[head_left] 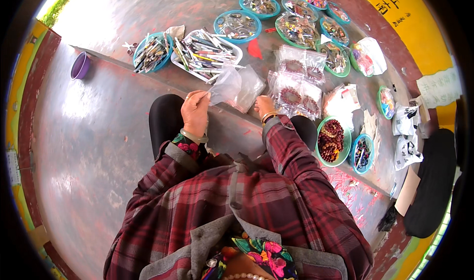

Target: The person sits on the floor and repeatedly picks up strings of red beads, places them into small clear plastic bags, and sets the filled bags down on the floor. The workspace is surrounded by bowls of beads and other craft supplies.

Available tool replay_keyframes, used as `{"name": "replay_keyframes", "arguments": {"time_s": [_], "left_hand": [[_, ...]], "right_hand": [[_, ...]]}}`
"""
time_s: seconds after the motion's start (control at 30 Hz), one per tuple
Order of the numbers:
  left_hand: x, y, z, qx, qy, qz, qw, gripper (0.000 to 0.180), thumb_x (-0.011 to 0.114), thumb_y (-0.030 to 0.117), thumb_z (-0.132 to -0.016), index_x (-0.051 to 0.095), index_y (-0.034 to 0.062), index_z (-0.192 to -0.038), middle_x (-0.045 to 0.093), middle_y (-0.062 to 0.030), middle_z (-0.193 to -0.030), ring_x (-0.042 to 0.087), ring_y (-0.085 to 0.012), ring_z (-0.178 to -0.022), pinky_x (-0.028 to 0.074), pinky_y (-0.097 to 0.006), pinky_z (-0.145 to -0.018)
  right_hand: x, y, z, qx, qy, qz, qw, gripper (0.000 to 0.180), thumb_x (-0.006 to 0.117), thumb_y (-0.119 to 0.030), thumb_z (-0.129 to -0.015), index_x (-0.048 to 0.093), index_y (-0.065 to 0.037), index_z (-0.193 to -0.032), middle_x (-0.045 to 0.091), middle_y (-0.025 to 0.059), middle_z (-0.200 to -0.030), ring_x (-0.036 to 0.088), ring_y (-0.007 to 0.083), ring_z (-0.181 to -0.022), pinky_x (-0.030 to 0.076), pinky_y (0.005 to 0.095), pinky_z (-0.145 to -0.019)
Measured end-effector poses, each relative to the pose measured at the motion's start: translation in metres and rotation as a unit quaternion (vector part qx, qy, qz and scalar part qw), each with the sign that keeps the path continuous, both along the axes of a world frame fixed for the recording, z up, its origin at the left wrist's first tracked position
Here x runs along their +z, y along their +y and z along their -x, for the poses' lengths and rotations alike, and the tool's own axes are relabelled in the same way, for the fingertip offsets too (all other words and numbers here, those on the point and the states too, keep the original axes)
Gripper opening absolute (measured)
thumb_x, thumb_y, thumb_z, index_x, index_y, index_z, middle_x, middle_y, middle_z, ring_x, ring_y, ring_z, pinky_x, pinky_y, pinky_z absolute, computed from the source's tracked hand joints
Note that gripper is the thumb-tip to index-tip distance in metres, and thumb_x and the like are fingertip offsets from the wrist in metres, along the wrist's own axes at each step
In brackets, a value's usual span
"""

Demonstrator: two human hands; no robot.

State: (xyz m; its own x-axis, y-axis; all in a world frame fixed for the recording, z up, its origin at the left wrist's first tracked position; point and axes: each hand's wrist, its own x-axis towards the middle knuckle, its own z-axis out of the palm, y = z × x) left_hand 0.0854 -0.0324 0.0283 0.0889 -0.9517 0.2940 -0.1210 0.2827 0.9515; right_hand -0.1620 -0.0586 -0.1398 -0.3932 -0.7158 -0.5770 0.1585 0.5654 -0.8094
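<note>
My left hand [195,113] pinches the edge of a clear plastic bag [226,86], which hangs out to the right of the fingers. More clear bags [249,88] lie flat on the ledge just beyond, between my two hands. My right hand [264,106] is closed beside them; whatever its fingers hold is hidden. To the right of that hand are bagged dark red bead bracelets [291,96], spread in several clear packets. A light green basin [347,150] with strings of brown-red beads stands close to my right forearm.
A white tray [239,58] and a teal basin [170,47] full of pens stand ahead, near scissors [130,48]. Several basins of small items [238,25] fill the far right. A small blue basin [362,154] is at right, a purple bowl [80,66] at left.
</note>
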Motion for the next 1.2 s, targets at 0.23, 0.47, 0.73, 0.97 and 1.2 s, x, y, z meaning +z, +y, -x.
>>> {"name": "replay_keyframes", "arguments": {"time_s": [0.23, 0.47, 0.73, 0.97, 1.2], "left_hand": [[0.003, 0.005, 0.008, -0.053, -0.045, -0.066, 0.995, 0.009, 0.065, 0.005, -0.078, 0.063, -0.0026, -0.081, 0.059, -0.0043, -0.08, 0.055, -0.0102, -0.062, 0.045, -0.025, -0.055], [0.022, 0.041, 0.028, -0.256, -0.333, 0.154, 0.894, 0.012, 0.06, 0.012, -0.076, 0.061, 0.0021, -0.083, 0.06, -0.0146, -0.084, 0.058, -0.0343, -0.078, 0.047, -0.041, -0.066], [0.053, 0.073, 0.03, -0.323, -0.324, 0.146, 0.877, 0.014, 0.062, 0.013, -0.077, 0.059, -0.0003, -0.078, 0.058, -0.0126, -0.074, 0.056, -0.0306, -0.069, 0.045, -0.037, -0.06], [0.064, 0.085, -0.001, -0.321, -0.225, 0.015, 0.92, 0.014, 0.062, 0.01, -0.077, 0.058, -0.0039, -0.077, 0.055, -0.0125, -0.07, 0.053, -0.0199, -0.058, 0.042, -0.031, -0.054], [0.082, 0.1, -0.021, -0.274, -0.279, 0.062, 0.918, 0.013, 0.061, 0.01, -0.077, 0.059, -0.0019, -0.072, 0.053, -0.0133, -0.065, 0.054, -0.0286, -0.06, 0.042, -0.034, -0.056]], "right_hand": [[0.065, 0.016, -0.017, 0.077, 0.299, 0.216, 0.926, 0.035, 0.05, -0.01, -0.077, 0.056, 0.0, -0.11, 0.061, 0.0161, -0.102, 0.06, 0.0251, -0.082, 0.047, 0.0327, -0.066], [0.2, 0.106, -0.062, 0.333, 0.385, 0.422, 0.751, 0.05, 0.05, 0.002, -0.07, 0.048, -0.004, -0.12, 0.054, 0.0189, -0.113, 0.052, 0.0346, -0.102, 0.043, 0.0386, -0.086], [0.192, 0.163, -0.052, 0.284, 0.381, 0.34, 0.812, 0.023, 0.058, -0.007, -0.072, 0.062, -0.004, -0.094, 0.061, 0.0178, -0.079, 0.059, 0.0352, -0.078, 0.047, 0.0416, -0.069], [0.209, 0.177, -0.046, 0.199, 0.019, 0.234, 0.951, 0.012, 0.063, -0.008, -0.076, 0.064, -0.001, -0.086, 0.063, 0.0063, -0.075, 0.057, 0.0108, -0.069, 0.046, 0.0256, -0.066], [0.204, 0.181, -0.057, 0.296, 0.135, 0.291, 0.9, 0.031, 0.069, -0.017, -0.075, 0.06, -0.005, -0.102, 0.065, 0.0055, -0.091, 0.06, 0.0124, -0.083, 0.046, 0.0257, -0.074]]}}
